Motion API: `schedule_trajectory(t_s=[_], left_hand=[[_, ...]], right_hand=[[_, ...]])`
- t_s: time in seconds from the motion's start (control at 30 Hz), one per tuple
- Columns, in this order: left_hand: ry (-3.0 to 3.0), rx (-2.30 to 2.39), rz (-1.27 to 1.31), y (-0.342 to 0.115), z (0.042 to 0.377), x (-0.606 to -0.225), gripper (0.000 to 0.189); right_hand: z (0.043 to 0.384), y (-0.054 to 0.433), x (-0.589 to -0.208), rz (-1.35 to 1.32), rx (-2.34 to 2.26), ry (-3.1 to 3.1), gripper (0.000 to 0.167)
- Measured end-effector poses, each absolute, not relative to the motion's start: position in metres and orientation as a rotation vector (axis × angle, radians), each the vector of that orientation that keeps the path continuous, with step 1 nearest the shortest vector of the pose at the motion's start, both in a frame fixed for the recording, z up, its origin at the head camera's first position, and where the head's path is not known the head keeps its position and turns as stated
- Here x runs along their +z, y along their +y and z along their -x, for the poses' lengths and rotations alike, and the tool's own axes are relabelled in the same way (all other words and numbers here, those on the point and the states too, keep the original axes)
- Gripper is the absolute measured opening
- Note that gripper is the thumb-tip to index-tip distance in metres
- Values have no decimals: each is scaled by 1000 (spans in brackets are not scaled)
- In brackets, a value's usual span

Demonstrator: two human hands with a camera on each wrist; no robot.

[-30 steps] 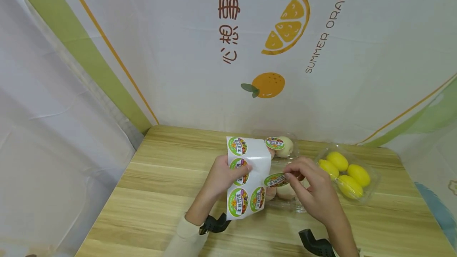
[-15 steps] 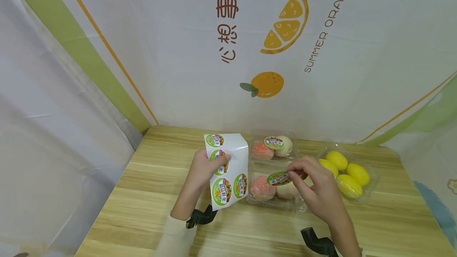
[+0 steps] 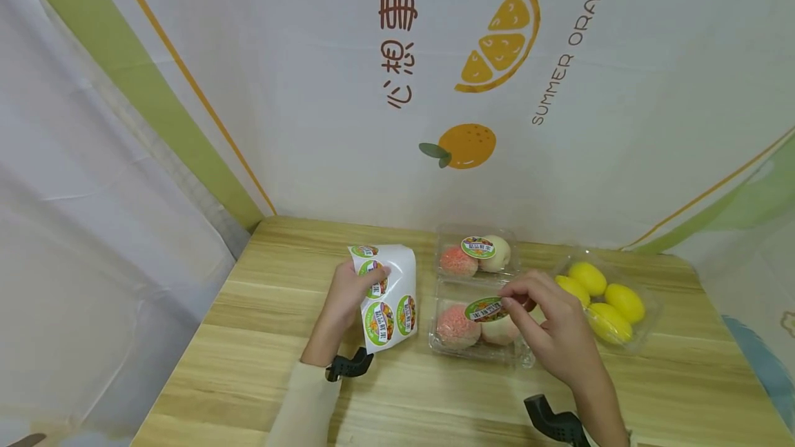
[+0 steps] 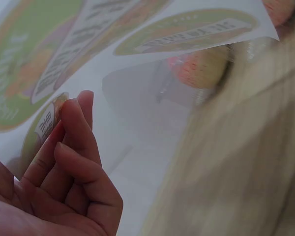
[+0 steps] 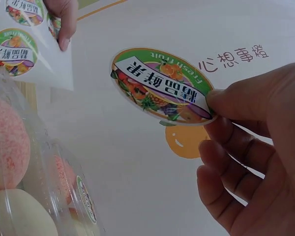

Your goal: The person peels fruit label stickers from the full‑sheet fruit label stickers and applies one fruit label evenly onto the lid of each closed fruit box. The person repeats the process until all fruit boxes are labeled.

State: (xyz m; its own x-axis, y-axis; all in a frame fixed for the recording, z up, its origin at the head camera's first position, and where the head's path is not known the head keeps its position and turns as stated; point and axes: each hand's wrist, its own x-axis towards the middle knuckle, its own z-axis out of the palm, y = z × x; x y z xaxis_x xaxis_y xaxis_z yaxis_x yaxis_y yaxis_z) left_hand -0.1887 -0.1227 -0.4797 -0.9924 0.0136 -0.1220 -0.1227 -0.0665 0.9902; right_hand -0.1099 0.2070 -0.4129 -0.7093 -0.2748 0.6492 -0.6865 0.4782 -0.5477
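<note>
My right hand pinches a peeled oval fruit sticker by one end, thumb on top. In the head view the sticker overlaps the near clear plastic box, which holds a pink peach and a pale one. My left hand grips a white sticker sheet at its left edge, thumb on its face. Several green-edged oval labels remain on the sheet. Behind the near box, a second box holds two peaches and bears a sticker on top.
A clear box of yellow lemons stands at the right of the wooden table. A white printed cloth hangs along the table's back edge. Black camera mounts sit on both wrists.
My left hand has carried the sticker sheet leftward, uncovering the peach boxes. The right hand has stayed nearly in place, still pinching the sticker.
</note>
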Motion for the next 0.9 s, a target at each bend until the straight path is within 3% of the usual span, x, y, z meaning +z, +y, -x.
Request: schedule_trajectory(t_s=[0.2, 0.5, 0.9], left_hand=[[2089, 2177, 113, -118, 192, -493, 28], [2211, 1950, 38, -118, 192, -504, 28], [2312, 1739, 41, -128, 189, -504, 24]], right_hand=[[109, 207, -412, -791, 1148, -2264, 12], [109, 207, -412, -790, 1125, -2273, 19], [109, 208, -413, -774, 1136, -2286, 7]])
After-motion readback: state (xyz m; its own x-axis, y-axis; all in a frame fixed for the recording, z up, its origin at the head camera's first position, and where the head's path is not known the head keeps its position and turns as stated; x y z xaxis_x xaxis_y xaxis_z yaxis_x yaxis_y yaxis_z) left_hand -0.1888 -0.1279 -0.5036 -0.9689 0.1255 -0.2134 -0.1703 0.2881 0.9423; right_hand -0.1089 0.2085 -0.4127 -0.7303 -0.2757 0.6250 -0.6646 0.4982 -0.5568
